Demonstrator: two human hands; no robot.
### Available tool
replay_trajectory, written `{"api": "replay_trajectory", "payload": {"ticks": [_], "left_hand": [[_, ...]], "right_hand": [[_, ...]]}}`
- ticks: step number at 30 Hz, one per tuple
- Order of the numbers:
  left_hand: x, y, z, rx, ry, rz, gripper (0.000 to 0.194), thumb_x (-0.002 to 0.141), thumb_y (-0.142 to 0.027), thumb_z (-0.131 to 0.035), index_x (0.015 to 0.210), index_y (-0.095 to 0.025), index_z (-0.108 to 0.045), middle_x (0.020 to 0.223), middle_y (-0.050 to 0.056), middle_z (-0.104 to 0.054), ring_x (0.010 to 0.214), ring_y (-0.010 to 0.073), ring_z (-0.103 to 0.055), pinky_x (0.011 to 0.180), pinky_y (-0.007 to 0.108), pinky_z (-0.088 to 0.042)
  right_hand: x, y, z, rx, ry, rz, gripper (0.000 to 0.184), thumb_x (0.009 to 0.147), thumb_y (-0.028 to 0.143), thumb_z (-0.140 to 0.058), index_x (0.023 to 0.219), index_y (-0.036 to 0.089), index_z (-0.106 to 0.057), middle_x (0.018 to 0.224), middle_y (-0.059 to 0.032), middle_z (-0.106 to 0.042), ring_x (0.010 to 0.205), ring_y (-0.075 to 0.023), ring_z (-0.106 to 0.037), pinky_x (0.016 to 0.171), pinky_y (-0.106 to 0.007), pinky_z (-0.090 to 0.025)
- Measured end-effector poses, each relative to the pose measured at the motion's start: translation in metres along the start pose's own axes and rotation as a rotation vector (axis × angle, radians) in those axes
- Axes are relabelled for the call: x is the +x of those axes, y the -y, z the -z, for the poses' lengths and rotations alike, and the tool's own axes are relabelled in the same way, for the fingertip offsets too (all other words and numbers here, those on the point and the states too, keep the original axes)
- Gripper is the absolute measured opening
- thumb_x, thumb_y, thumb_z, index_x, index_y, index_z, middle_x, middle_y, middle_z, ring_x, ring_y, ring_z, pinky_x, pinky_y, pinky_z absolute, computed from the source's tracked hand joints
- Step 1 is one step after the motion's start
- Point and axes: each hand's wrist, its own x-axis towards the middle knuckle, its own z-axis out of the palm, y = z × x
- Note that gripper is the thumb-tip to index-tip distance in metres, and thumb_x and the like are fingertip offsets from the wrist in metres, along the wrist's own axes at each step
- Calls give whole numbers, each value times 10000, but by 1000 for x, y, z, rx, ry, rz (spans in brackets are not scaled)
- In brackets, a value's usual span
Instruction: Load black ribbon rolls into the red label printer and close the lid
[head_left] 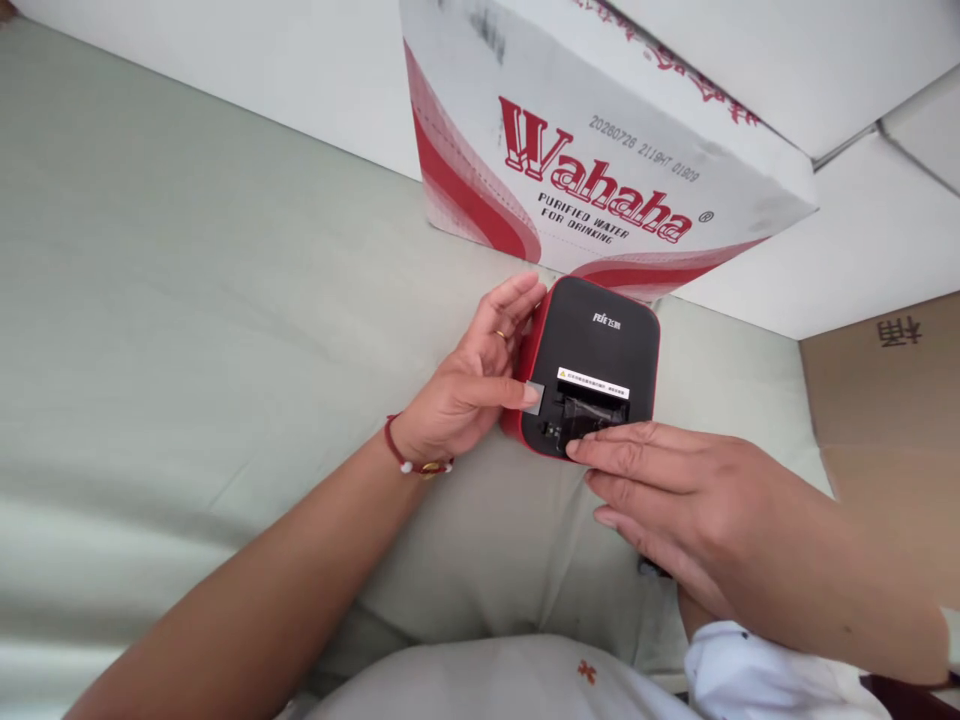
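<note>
Black-and-red device (592,345) near green cloth's (225,330) far edge, by printed carton (577,180). Left hand (476,378) clamped on its side, thumb on grey button (535,398); right hand's (690,490) fingers together at dark opening (596,412), pinch unclear. Probably midway: opening exposed, handling unfinished.

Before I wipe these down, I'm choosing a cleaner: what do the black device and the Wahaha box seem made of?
The black device looks like matte plastic: smooth, even top and rounded corners. The Wahaha box is probably cardboard with a dull finish: flat printed sides, straight edges.
</note>
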Motion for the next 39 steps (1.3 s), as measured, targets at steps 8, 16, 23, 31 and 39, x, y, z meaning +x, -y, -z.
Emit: {"api": "replay_trajectory", "payload": {"ticks": [8, 16, 23, 31, 39], "left_hand": [[4, 14, 5, 44, -66, -115, 1067, 732, -343, -1068, 1635, -488, -518, 1859, -26, -484, 1887, 352, -170, 1564, 596, -114], [9, 18, 5, 92, -143, -165, 971, 675, -392, -1077, 1511, -471, -590, 1806, -52, -533, 1862, 346, -234, 1561, 597, -129], [9, 17, 4, 70, -106, -156, 918, 696, -270, -1029, 1489, -448, -602, 1787, -50, -532, 1866, 324, -210, 1565, 537, -97], [6, 23, -11, -42, -175, -77, 760, 685, -308, -930, 1394, -378, -668, 1604, -16, -696, 1678, 330, -508, 1447, 507, -393], [9, 18, -13, -81, -285, 2, 488, 733, -270, -806, 1217, -288, -746, 1548, 30, -743, 1611, 318, -580, 1391, 482, -465]], "right_hand": [[5, 5, 7, -70, 14, -14, 383, 1202, 203, -538, 1093, 179, -904, 1363, -82, -884, 1215, -237, -858, 1065, -383, -752], [6, 4, -2, -135, -32, 31, 336, 1186, 208, -575, 1089, 161, -892, 1347, -108, -884, 1139, -264, -871, 976, -419, -760], [3, 6, -1, -146, -3, 3, 336, 1193, 231, -564, 1079, 178, -875, 1309, -109, -889, 1091, -248, -866, 955, -398, -723], [22, -17, 3, -37, -179, -341, 402, 1217, 431, -531, 1131, 240, -874, 959, -39, -878, 760, -188, -753, 735, -324, -525], [58, -52, -20, -320, -49, -703, 383, 1093, 221, -546, 1305, 223, -865, 1352, -115, -858, 1106, -307, -783, 738, -391, -413]]}}
